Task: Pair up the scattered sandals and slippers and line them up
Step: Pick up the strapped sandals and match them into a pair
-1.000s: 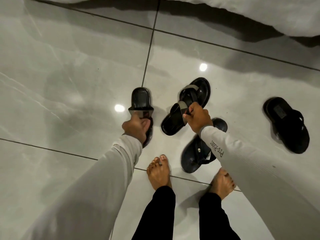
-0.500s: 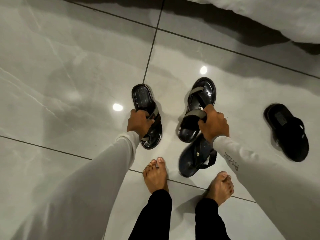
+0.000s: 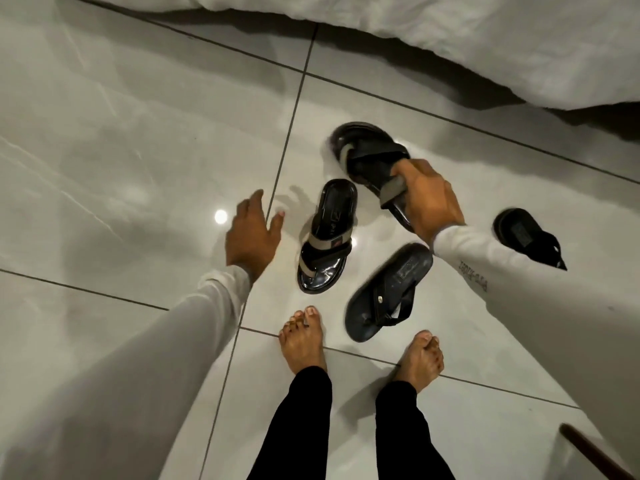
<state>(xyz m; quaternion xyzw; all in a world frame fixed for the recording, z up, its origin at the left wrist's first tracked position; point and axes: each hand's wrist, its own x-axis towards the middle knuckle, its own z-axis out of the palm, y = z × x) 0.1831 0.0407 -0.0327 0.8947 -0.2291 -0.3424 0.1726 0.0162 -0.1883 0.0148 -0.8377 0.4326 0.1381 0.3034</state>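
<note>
A glossy grey tiled floor (image 3: 121,161) is seen from above, with the edge of a white bed cover (image 3: 502,46) along the top. The right hand (image 3: 427,199) is closed around a black sandal with grey straps (image 3: 372,157), which is gripped at its rear strap and held tilted, its toe end pointing up and to the left; whether that toe end touches the floor cannot be told, since this part is blurred. The left hand (image 3: 251,232) is spread wide and holds nothing — it hovers just beside the matching strapped sandal (image 3: 327,237), which lies flat on the floor with its toe end toward the bare feet. Near this one, to its right, a dark flip-flop (image 3: 389,292) is laid at a slant, its heel end partly hidden under the right sleeve (image 3: 491,271). A second black flip-flop (image 3: 526,237) is found well apart at the right — half covered by the same sleeve. The left foot (image 3: 303,337) and the right foot (image 3: 420,358) are planted below the sandals, under black trouser legs.
</note>
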